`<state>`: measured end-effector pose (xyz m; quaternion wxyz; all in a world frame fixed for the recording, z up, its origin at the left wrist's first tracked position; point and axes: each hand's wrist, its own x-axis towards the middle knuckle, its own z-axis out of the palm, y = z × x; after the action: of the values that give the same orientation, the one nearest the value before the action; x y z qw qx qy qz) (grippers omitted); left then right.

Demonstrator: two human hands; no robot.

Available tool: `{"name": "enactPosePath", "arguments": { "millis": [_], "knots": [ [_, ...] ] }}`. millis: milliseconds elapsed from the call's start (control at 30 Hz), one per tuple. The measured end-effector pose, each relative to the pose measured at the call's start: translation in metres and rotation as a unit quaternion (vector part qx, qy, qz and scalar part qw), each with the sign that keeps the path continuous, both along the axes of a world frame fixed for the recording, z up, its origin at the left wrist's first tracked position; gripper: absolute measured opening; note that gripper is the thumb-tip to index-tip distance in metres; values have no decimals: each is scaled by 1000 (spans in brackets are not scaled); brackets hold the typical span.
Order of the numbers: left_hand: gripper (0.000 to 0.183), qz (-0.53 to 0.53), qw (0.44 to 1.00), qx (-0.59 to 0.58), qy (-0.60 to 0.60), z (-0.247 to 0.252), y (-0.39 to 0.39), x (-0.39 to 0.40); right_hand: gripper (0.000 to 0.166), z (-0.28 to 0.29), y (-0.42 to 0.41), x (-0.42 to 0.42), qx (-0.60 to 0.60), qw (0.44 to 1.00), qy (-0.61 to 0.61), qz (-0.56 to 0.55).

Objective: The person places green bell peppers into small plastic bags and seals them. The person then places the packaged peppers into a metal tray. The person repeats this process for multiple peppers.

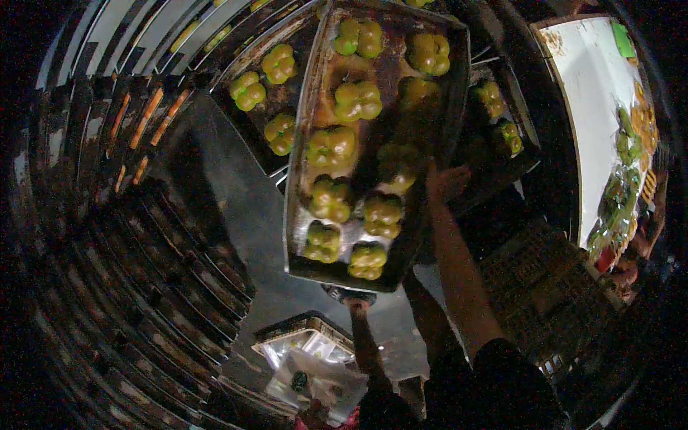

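Observation:
A long metal baking tray [376,123] lies lengthwise before me, bearing several greenish-brown clustered bread rolls [330,148], spaced in rough rows. My left hand [357,297] is at the tray's near end, its fingers partly hidden beneath the rim. At the tray's right side is my right hand [449,180], close to the long rim; part of it is in shadow, so its hold on the tray cannot be made out. Below and behind this tray, further trays with similar rolls show at the left [247,91] and at the right [489,99].
Racks of stacked trays [161,258] line the left side. A white-topped table [570,97] at the right bears wrapped goods [618,188], with another person's hands [626,271] near its end. A crate with plastic bags [306,341] stands low at the bottom.

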<state>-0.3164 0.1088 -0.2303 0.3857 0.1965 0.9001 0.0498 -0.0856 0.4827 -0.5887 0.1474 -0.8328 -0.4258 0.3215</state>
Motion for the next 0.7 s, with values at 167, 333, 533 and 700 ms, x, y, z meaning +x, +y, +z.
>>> {"name": "enactPosePath", "arguments": {
  "millis": [167,333,533,700],
  "knots": [
    [33,-2,1000,7,-11,-14,15,6,53,-14,33,20,-96,995,5,-16],
    [33,-16,999,40,-24,-17,31,6,52,29,3,7,-95,991,67,-70],
    [34,-41,992,108,-44,11,45,15,52,165,-48,-57,-124,964,195,-130],
    [34,-100,977,177,-62,56,54,15,51,300,-88,-75,-118,944,250,-181]
  ]
}}
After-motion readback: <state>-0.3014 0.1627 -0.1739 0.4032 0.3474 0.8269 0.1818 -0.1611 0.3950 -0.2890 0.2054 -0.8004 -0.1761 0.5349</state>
